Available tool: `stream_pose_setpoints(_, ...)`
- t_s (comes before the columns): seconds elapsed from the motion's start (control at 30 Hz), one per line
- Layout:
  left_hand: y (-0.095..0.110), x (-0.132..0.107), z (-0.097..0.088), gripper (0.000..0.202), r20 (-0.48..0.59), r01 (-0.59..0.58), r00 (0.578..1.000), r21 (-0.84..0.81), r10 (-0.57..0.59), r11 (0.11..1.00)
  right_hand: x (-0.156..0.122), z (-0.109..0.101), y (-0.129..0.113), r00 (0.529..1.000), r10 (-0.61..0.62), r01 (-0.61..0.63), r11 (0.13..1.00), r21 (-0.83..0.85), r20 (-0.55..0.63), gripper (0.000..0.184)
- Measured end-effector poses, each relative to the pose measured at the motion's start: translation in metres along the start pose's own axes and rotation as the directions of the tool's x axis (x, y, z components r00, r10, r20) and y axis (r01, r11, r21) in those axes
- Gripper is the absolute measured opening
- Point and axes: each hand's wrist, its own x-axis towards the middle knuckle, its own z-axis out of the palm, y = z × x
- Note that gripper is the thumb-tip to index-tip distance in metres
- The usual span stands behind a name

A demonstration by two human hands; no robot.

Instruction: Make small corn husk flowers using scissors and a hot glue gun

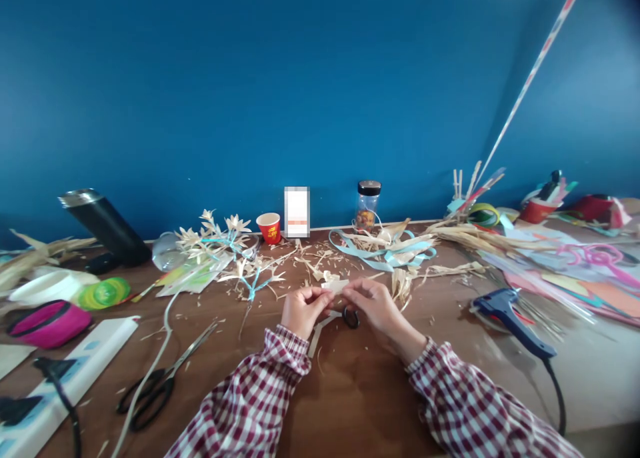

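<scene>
My left hand and my right hand meet above the middle of the brown table. Both pinch the ends of a small pale strip of dried husk held between their fingertips. Right under the hands lies a small pair of scissors with a dark loop handle showing. Both sleeves are red and white checked. Behind the hands lie husk scraps and a sprig of straw flowers bound with light blue cord.
Large black scissors lie at the front left beside a white power strip. A blue glue gun rests at the right. A black flask, red paper cup, glass jar, blue ribbon and coloured paper line the back.
</scene>
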Motion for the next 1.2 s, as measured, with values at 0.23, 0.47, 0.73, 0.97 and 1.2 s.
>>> stream_pose_setpoints(0.23, -0.0096, 0.0062, -0.0042, 0.028, -0.032, 0.134, 0.990, -0.140, -0.139, 0.981, -0.0023, 0.0008, -0.0007, 0.998, 0.030, -0.028, 0.999, 0.038, -0.046, 0.025)
stream_pose_setpoints(0.47, -0.0094, 0.0068, -0.0016, 0.026, -0.067, 0.109, 0.991, -0.126, -0.118, 0.986, -0.0004, 0.0005, 0.0021, 0.998, 0.043, -0.041, 0.998, 0.043, -0.054, 0.025)
stream_pose_setpoints(0.73, -0.0084, 0.0062, 0.0016, 0.025, -0.095, 0.107, 0.988, -0.149, -0.122, 0.983, -0.0011, 0.0021, -0.0001, 0.995, 0.059, -0.053, 0.995, 0.083, -0.075, 0.027)
stream_pose_setpoints(0.97, -0.0056, 0.0038, 0.0048, 0.024, -0.121, 0.097, 0.986, -0.127, -0.112, 0.987, -0.0016, 0.0038, -0.0036, 0.994, 0.074, -0.069, 0.995, 0.071, -0.079, 0.029)
stream_pose_setpoints(1.2, -0.0071, 0.0044, 0.0055, 0.038, -0.114, 0.055, 0.991, -0.147, -0.072, 0.988, -0.0010, 0.0035, 0.0000, 0.996, 0.060, -0.052, 0.994, 0.096, -0.073, 0.033)
